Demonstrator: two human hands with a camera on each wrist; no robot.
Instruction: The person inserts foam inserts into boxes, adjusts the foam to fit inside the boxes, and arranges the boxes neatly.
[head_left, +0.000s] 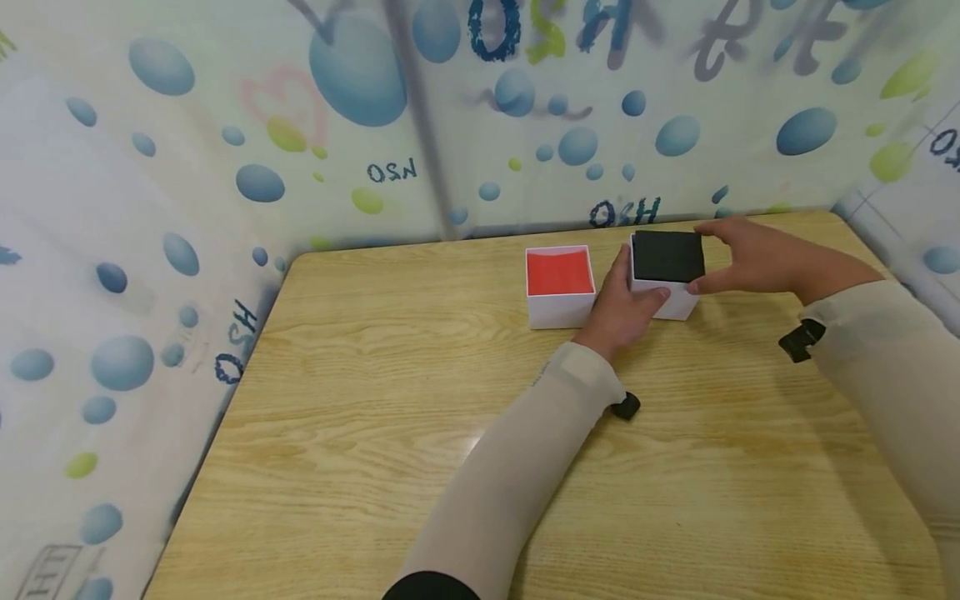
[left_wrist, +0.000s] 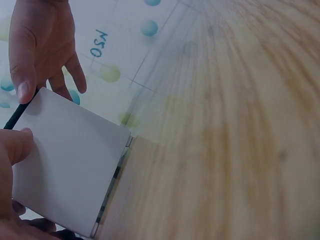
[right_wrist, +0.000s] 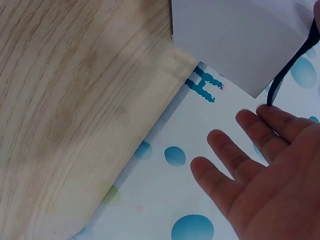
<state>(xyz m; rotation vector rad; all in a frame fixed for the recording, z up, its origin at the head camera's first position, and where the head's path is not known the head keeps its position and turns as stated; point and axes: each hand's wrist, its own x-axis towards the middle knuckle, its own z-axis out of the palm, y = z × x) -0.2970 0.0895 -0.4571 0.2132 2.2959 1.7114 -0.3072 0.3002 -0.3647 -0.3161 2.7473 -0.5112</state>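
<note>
On the far right part of the table, a white box [head_left: 678, 302] carries a flat black piece [head_left: 669, 256] over its top. My left hand [head_left: 618, 308] holds this box, thumb on its front and fingers along its left side. At the box's right side, my right hand [head_left: 765, 260] pinches the black piece between thumb and index finger, at its front and back corners. Its other fingers [right_wrist: 217, 182] extend apart from the box in the right wrist view. The black piece's edge [right_wrist: 292, 62] looks thin and curved there.
Left of my left hand stands a second white box [head_left: 560, 312] with a red top surface [head_left: 558, 272]. Both boxes are near the back edge of the wooden table [head_left: 360, 400]. A patterned curtain [head_left: 465, 150] hangs behind the table and along its sides.
</note>
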